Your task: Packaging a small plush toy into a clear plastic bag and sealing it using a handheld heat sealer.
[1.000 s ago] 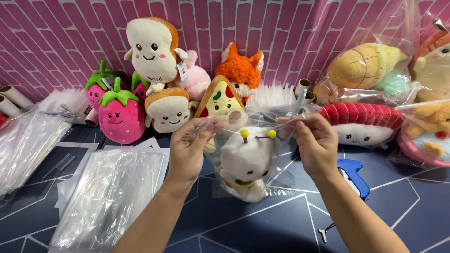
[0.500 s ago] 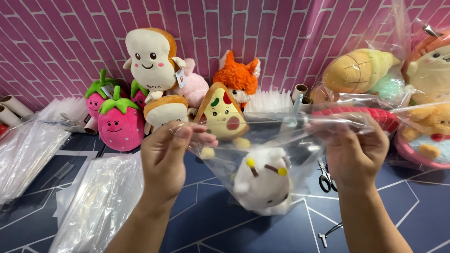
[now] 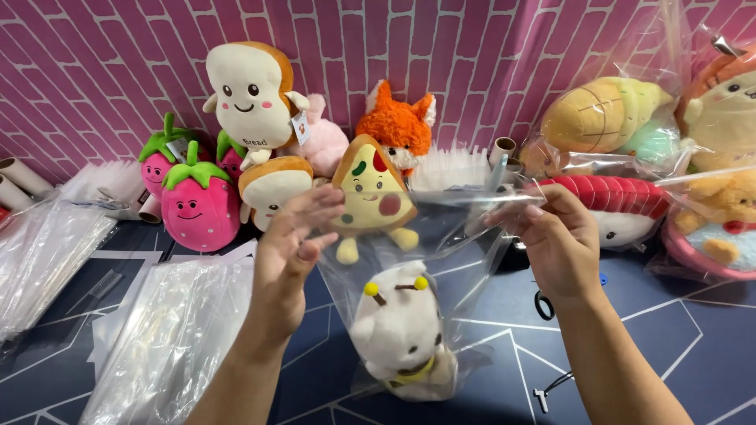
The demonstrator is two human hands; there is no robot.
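Observation:
A clear plastic bag [image 3: 465,260] hangs in front of me above the dark blue table [image 3: 677,330]. Inside it, at the bottom, sits a small white plush toy [image 3: 398,330] with yellow-tipped antennae and a yellow collar. My left hand [image 3: 291,252] pinches the bag's top left corner. My right hand [image 3: 559,244] grips the top right corner, so the bag's mouth is stretched flat between them.
Plush toys line the pink brick wall: a bread slice [image 3: 248,90], strawberries [image 3: 197,208], a pizza slice [image 3: 370,189], an orange fox [image 3: 398,126]. Bagged plush toys [image 3: 622,118] pile at the right. A stack of clear bags [image 3: 165,338] lies at the left. Scissors [image 3: 543,303] rest under my right wrist.
Both hands have lifted the bag and drawn apart, pulling its mouth wide and flat. The white plush has slid down to the bottom of the bag.

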